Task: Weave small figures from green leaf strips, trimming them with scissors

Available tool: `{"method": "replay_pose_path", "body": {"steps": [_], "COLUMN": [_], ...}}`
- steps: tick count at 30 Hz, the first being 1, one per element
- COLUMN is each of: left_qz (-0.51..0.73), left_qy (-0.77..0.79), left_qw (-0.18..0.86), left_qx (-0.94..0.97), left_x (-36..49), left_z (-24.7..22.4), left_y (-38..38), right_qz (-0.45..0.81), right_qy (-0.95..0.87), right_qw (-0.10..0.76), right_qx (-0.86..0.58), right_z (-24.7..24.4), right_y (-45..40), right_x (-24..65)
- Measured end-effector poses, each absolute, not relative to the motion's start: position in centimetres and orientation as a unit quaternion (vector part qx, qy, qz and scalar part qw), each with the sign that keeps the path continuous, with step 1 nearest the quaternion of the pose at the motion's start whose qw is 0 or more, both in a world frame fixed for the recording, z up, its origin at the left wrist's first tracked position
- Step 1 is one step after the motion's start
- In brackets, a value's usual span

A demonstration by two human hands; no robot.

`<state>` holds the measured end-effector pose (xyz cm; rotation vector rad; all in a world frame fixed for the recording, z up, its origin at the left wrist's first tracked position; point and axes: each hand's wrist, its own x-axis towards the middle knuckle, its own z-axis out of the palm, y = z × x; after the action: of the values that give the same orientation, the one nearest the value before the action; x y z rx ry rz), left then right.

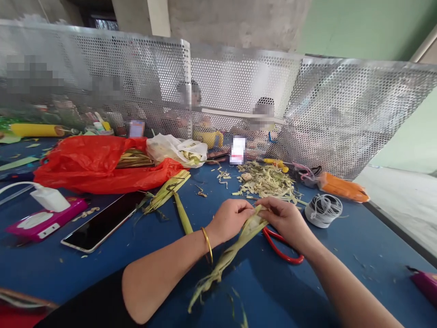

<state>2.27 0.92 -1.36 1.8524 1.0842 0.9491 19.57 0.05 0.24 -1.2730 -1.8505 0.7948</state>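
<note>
A twisted length of pale green corn husk [229, 257] runs from my fingers down toward the front of the blue table. My left hand [230, 219], with a gold bangle on its wrist, pinches one side of the husk's upper end. On the other side, my right hand [282, 218] grips the same end between thumb and fingers. Both sets of fingertips partly hide the husk's tip. Under my right hand lie red-handled scissors [287, 260], their blades mostly hidden. Another husk strip [183, 213] rests on the table left of my hands.
A heap of husk scraps [268, 180] lies beyond my hands. A spool of white cord [323, 210] stands at right. Leftward are a phone [102, 225], a purple power strip [46, 223] and a red plastic bag [85, 164] holding husks. A perforated metal screen [235, 75] borders the back; people sit behind it.
</note>
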Motion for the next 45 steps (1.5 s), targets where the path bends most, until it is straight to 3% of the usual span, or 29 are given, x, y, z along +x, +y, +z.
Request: {"method": "replay_pose_path", "body": {"steps": [11, 17, 21, 29, 34, 45], "left_qz": [0.303, 0.245, 0.258, 0.269, 0.232, 0.25], "left_qy": [0.397, 0.402, 0.413, 0.427, 0.475, 0.498], "left_qw": [0.605, 0.602, 0.529, 0.51, 0.486, 0.421], "left_qx": [0.62, 0.645, 0.695, 0.696, 0.696, 0.716], "left_x": [2.3, 1.9, 1.4, 1.1, 0.8, 1.4], "left_z": [-0.5, -1.0, -1.2, -1.4, -0.7, -1.3], "left_y": [0.6, 0.9, 1.7, 2.0, 2.3, 4.5], "right_qz": [0.137, 0.07, 0.099, 0.268, 0.306, 0.42], "right_qy": [-0.786, -0.76, -0.708, -0.621, -0.583, -0.517], "right_qw": [0.339, 0.339, 0.351, 0.401, 0.433, 0.427], "right_qx": [-0.499, -0.55, -0.605, -0.618, -0.615, -0.611], "right_z": [1.2, 1.2, 1.0, 0.4, -0.2, -0.3], "right_y": [-0.4, -0.1, 0.0, 0.7, 1.7, 2.6], "right_x": [19.9, 20.2, 20.3, 20.9, 21.7, 22.3]}}
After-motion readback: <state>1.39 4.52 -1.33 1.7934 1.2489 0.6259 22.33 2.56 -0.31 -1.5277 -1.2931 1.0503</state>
